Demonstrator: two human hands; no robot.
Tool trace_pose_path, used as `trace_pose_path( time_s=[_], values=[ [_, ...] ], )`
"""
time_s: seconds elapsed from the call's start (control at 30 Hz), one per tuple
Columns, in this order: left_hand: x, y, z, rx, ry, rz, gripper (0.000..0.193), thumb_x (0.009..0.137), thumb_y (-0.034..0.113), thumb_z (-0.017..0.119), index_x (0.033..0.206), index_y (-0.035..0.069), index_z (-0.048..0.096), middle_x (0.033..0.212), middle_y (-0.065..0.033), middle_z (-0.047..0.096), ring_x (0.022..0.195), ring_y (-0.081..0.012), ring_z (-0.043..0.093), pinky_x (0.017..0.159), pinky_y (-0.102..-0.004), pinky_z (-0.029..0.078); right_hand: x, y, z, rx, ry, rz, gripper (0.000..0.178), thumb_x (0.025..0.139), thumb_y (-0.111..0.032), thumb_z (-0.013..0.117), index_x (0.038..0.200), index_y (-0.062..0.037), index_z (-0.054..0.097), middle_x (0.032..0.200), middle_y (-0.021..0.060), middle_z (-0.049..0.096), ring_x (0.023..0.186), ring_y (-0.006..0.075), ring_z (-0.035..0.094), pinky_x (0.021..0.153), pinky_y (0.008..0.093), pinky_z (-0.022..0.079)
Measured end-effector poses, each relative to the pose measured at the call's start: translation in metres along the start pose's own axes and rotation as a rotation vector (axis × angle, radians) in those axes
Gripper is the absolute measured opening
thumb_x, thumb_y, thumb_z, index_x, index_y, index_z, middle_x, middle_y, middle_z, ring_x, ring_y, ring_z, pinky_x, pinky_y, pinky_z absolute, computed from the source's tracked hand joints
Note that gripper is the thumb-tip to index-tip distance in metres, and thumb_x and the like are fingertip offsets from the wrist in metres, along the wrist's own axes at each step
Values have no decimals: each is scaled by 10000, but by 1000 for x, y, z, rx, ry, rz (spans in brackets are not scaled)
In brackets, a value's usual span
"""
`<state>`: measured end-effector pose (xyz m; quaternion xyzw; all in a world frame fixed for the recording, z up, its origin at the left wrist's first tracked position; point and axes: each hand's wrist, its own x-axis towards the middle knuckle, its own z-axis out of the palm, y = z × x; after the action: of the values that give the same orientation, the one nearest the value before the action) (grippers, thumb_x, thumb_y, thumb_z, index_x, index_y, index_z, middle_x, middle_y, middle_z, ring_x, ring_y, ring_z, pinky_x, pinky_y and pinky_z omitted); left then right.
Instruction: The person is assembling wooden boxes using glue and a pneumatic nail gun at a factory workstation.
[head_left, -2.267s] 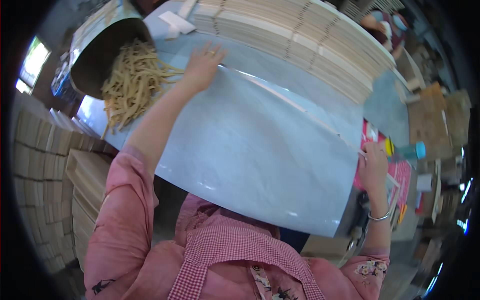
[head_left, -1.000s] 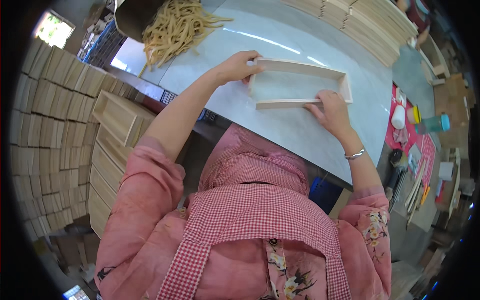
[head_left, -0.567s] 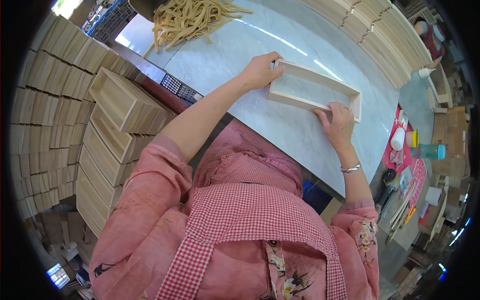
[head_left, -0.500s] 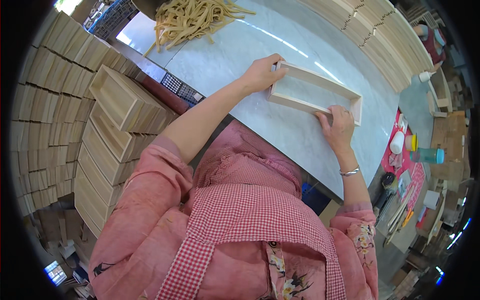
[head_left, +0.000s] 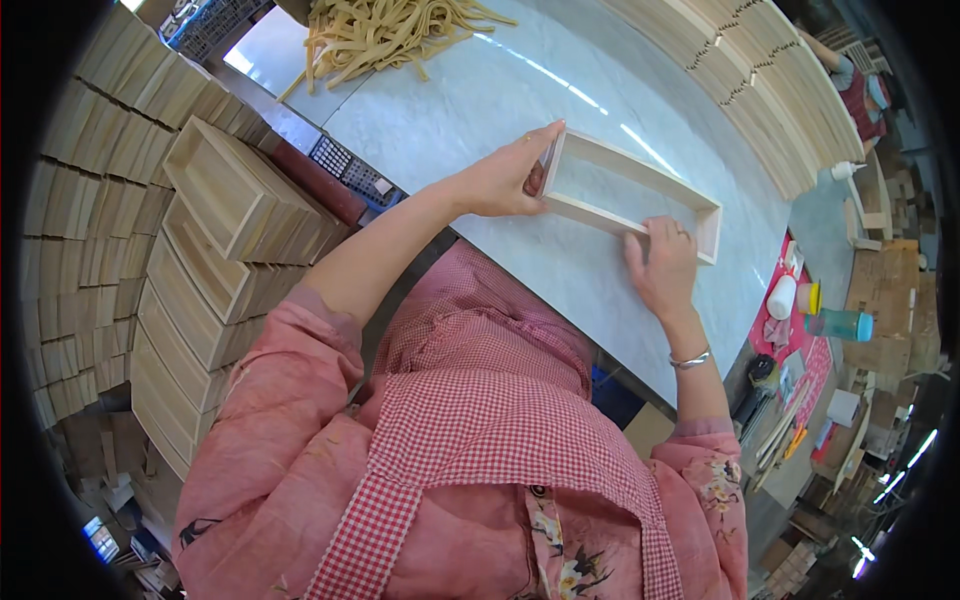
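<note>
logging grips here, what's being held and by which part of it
A rectangular wooden frame: the left hand grips its left end, the right hand holds its near long side.

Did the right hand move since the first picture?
Yes. The right hand moved left, away from the red mat, and is now on the wooden frame.

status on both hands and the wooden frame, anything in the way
Left hand spanning left end of wooden frame; right hand pinching its near side. Tabletop showing through it. Tan strips heaped at far left, apart from frame.
</note>
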<state>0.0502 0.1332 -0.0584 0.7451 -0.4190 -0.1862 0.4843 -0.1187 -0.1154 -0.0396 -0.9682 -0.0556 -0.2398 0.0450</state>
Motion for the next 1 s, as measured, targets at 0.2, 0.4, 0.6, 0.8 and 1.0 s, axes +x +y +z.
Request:
trace_pose_path(
  time_s=[0.2, 0.4, 0.6, 0.8, 1.0],
  values=[
    [-1, 0, -3, -98, -22, -20, 1062, 720, 8, 775, 1598, -15, 179, 1404, -236, 493, 902, -285, 602, 813, -341, 534, 46, -74, 35, 28, 126, 100, 461, 775, -527, 768, 834, -103, 596, 795, 39, 596, 749, 248, 561, 734, 372, 412],
    [3, 0, 2, -126, -59, -105, 1052, 705, -31, 753, 1611, 75, 230, 1477, -238, 444, 939, -310, 613, 829, -356, 533, 48, -83, 56, -84, 149, 185, 471, 750, -552, 782, 762, -127, 579, 762, 14, 573, 716, 214, 529, 693, 353, 379],
    [-1, -1, 15, 154, 63, 132, 1012, 700, -54, 731, 1590, 195, 320, 1562, -254, 363, 1023, -354, 628, 869, -385, 531, 52, -86, 54, -93, 165, 159, 417, 787, -502, 771, 748, -136, 574, 742, -7, 549, 697, 194, 500, 667, 343, 358],
    [-4, 1, 18, 102, 66, 75, 933, 722, -60, 725, 1553, 202, 392, 1595, -264, 323, 998, -329, 634, 861, -380, 527, 51, -83, 34, 168, 160, 1, 190, 834, -265, 762, 862, -105, 664, 854, 12, 593, 741, 195, 525, 700, 351, 408],
    [-2, -2, 22, 86, 108, 110, 875, 746, -47, 736, 1537, 156, 421, 1597, -268, 319, 902, -268, 636, 828, -360, 531, 50, -73, 32, 401, 93, -120, 204, 812, -38, 729, 1009, -87, 718, 984, 42, 621, 790, 214, 547, 738, 346, 462]
  ],
)
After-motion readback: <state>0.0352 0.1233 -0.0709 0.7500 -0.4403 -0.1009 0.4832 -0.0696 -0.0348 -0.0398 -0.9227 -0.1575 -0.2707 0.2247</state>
